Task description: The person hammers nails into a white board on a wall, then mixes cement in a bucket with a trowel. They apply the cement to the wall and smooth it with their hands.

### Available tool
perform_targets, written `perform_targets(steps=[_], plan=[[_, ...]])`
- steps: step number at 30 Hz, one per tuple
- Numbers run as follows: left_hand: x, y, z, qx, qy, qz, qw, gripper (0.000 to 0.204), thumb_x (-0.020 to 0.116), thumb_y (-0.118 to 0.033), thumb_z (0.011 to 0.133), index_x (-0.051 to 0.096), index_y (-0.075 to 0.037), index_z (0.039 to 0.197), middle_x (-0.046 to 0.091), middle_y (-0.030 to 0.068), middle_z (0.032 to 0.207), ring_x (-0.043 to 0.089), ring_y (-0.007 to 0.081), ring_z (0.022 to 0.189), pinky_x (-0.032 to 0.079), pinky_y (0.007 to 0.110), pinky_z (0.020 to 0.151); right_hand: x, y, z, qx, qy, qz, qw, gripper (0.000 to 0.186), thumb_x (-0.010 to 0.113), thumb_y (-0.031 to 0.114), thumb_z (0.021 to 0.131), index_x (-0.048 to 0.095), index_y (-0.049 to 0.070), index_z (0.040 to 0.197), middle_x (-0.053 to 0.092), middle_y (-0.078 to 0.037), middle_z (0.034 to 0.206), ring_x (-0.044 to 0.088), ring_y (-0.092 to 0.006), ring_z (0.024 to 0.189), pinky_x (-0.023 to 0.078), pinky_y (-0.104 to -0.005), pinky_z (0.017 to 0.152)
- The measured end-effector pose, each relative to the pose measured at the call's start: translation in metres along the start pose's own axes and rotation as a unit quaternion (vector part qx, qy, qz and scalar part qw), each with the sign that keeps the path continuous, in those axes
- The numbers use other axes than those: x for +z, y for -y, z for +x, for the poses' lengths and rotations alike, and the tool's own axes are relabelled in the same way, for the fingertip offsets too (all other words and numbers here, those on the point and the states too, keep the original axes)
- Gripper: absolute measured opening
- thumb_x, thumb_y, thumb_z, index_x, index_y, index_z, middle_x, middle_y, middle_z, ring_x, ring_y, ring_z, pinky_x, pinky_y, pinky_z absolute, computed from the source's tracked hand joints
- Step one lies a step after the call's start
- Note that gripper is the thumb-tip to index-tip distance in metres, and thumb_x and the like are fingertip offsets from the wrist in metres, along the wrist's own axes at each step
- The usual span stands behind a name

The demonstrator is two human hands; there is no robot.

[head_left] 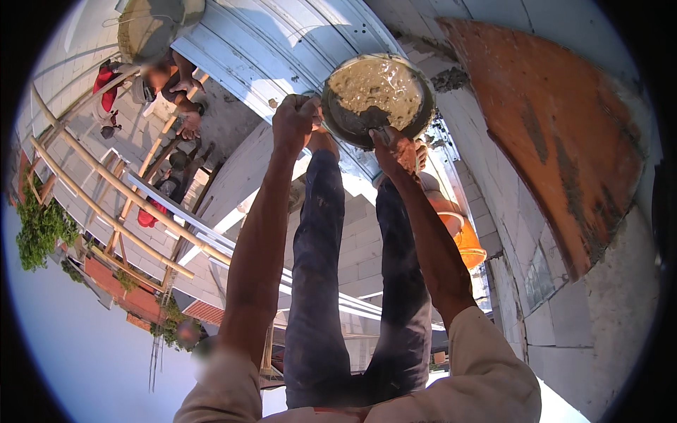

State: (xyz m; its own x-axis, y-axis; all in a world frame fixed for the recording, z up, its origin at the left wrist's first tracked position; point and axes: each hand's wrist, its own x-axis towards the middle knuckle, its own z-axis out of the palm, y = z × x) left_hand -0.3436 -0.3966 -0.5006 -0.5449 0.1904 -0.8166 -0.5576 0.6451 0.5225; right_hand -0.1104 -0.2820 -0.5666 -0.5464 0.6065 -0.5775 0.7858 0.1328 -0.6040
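A round dark bucket of wet grey mortar stands before me on pale blue ribbed metal sheeting. My right hand is closed at its near rim, round the handle of what looks like a trowel, its mortar-coated blade lying in the mix. Left of the bucket, my left hand is closed in a fist close to the rim. Whatever its fingers hold, if anything, is hidden. Both arms reach forward over my legs in dark trousers.
An orange bucket sits right of my legs. Farther right, a rust-orange board leans by a block wall. Bamboo poles cross at left, with several people lower down. Another mortar tub is at upper left.
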Motion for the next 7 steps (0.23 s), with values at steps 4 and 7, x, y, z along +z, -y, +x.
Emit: perform_targets(steps=[4, 7], plan=[[0.002, 0.003, -0.002, 0.017, -0.032, -0.008, 0.999, 0.032, 0.073, -0.02, 0.092, 0.065, 0.008, 0.106, 0.069, 0.011, 0.088, 0.07, 0.0169, 0.075, 0.057, 0.029, 0.068, -0.029, 0.016, -0.008, 0.01, 0.034, -0.024, 0.999, 0.031, 0.069, 0.038, 0.094, 0.073, 0.01, 0.105, 0.075, -0.016, 0.098, 0.074, -0.0341, 0.088, 0.056, -0.0425, 0.076], [-0.001, 0.022, -0.001, 0.046, -0.046, -0.053, 0.996, 0.038, 0.076, -0.021, 0.09, 0.063, 0.008, 0.111, 0.07, 0.0143, 0.1, 0.071, 0.018, 0.081, 0.059, 0.029, 0.074, -0.032, 0.011, -0.008, -0.001, 0.018, 0.034, 0.999, 0.032, 0.075, 0.038, 0.091, 0.073, 0.009, 0.105, 0.075, -0.017, 0.098, 0.075, -0.0337, 0.09, 0.057, -0.0414, 0.075]])
